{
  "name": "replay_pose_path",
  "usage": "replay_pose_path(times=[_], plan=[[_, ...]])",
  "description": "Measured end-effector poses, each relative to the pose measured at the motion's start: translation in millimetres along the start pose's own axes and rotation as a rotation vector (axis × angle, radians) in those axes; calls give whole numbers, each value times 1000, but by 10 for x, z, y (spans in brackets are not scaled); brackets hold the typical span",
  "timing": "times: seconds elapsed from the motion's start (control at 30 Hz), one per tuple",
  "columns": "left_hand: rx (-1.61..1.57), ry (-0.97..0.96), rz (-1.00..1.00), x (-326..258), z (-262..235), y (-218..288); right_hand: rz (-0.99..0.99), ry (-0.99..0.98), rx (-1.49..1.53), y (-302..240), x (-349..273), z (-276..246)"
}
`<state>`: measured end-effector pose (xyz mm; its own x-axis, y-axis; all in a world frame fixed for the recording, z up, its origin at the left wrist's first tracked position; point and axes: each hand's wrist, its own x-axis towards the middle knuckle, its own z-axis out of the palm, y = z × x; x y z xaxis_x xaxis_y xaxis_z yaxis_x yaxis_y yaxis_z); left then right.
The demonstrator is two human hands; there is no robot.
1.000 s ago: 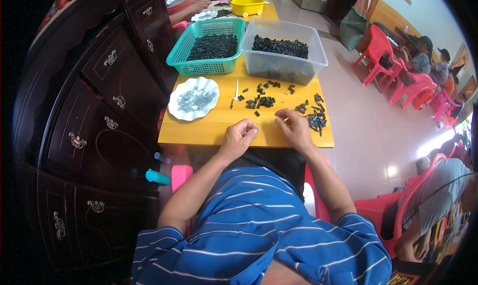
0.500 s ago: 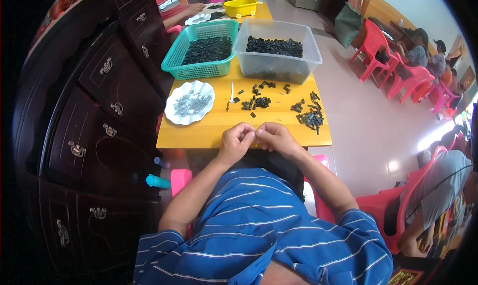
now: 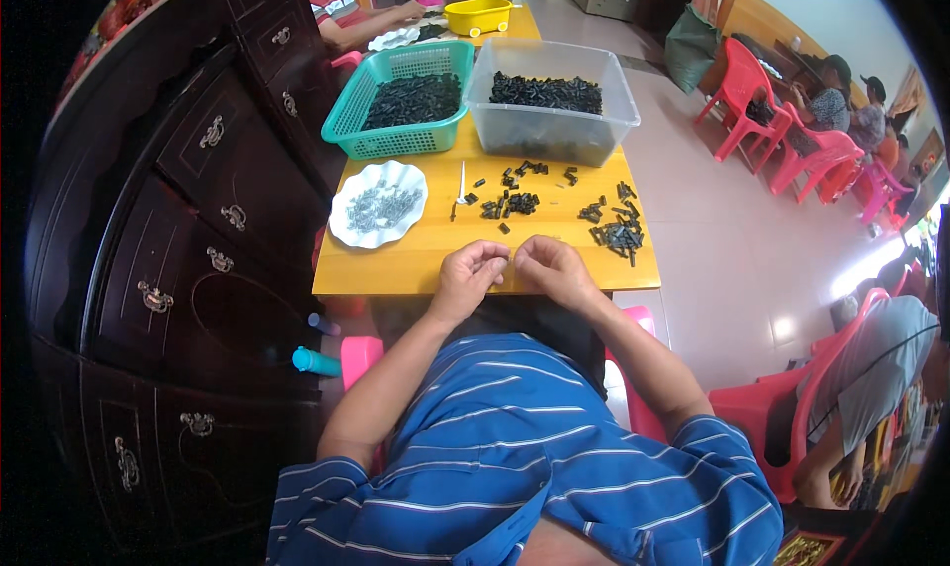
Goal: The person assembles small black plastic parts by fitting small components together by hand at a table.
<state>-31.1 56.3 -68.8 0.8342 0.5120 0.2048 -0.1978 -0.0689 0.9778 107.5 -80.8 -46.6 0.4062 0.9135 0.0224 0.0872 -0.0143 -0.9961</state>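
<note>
My left hand (image 3: 469,276) and my right hand (image 3: 546,267) meet fingertip to fingertip at the near edge of the yellow wooden table (image 3: 416,261). Between the fingertips sits a small part too tiny to make out. Loose small black parts (image 3: 512,204) lie in the table's middle. Another pile of black parts (image 3: 617,235) lies to the right, just beyond my right hand. A white scalloped plate (image 3: 377,203) with small silvery metal pieces stands at the left.
A green basket (image 3: 401,101) and a clear plastic tub (image 3: 550,106), both with black parts, stand at the far side. Dark wooden drawers (image 3: 188,230) line the left. A yellow bowl (image 3: 479,15) and another person's arm are farther back. Red plastic chairs (image 3: 782,141) and seated people are at right.
My right hand has come back from the pile at the right to meet my left hand at the table's near edge. The view has tilted slightly.
</note>
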Motion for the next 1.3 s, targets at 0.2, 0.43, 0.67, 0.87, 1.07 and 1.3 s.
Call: replay_pose_path(times=[0.2, 0.43, 0.67, 0.87, 1.07, 1.3], plan=[[-43, -7, 1, 8, 3, -10, -39, -4, -86, 15, 9, -40], [11, -26, -5, -2, -1, -25, -18, -17, -83, 23, 12, -52], [37, -38, -10, -15, 6, -27, -95, 39, -258, 58, 27, -57], [85, -50, 7, -34, 19, 11, -119, 51, -235, 52, 47, -65], [-13, -109, 8, 0, -39, -37, -66, -46, -199, -2, 81, -108], [-222, -97, -170, 19, -76, 122, -172, -19, -484, -315, 534, -458]])
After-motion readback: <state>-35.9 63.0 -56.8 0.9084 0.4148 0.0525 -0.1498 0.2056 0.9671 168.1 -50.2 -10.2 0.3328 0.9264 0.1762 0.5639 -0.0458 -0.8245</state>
